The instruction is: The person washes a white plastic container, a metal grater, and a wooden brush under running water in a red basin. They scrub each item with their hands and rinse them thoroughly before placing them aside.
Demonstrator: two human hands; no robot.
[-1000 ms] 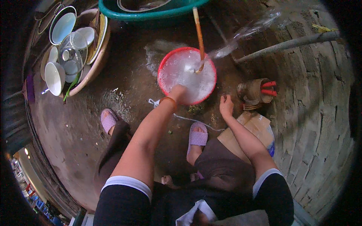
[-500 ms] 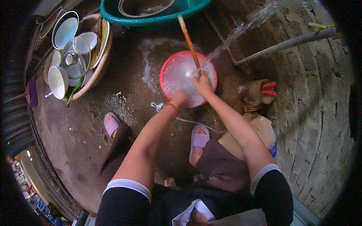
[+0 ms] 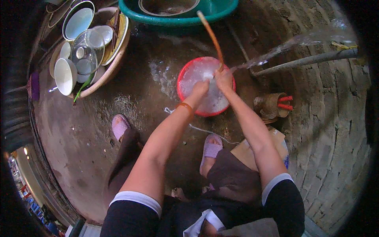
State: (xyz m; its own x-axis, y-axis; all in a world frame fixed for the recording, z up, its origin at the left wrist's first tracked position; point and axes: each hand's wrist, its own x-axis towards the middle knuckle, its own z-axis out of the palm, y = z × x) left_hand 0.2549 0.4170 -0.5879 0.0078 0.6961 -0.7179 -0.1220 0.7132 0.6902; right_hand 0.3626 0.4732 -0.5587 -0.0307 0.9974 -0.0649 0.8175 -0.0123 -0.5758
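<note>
A red basin [image 3: 180, 84] of foamy water sits on the wet floor in front of me. My right hand [image 3: 224, 80] is closed around the lower part of a long orange-brown handle [image 3: 213, 37] with a pale upper end, which slants up and away over the basin's far rim. Whatever head the handle has is hidden. My left hand [image 3: 200, 87] is over the basin, close beside the right, fingers curled by a small whitish patch [image 3: 209, 75]. What it grips cannot be made out. A stream of water [image 3: 272, 50] runs in from the upper right toward my right hand.
A large green tub [image 3: 173, 19] holding a round metal pan stands beyond the basin. At left, a wide basin [image 3: 112, 75] is piled with bowls and a glass lid. A grey pipe [image 3: 304, 63], a pot with red handles [image 3: 272, 106] and cardboard [image 3: 281, 142] lie along the brick wall.
My left hand has risen out of the foam and moved up beside my right hand. The handle still slants from my right hand. The whole view has shifted slightly.
</note>
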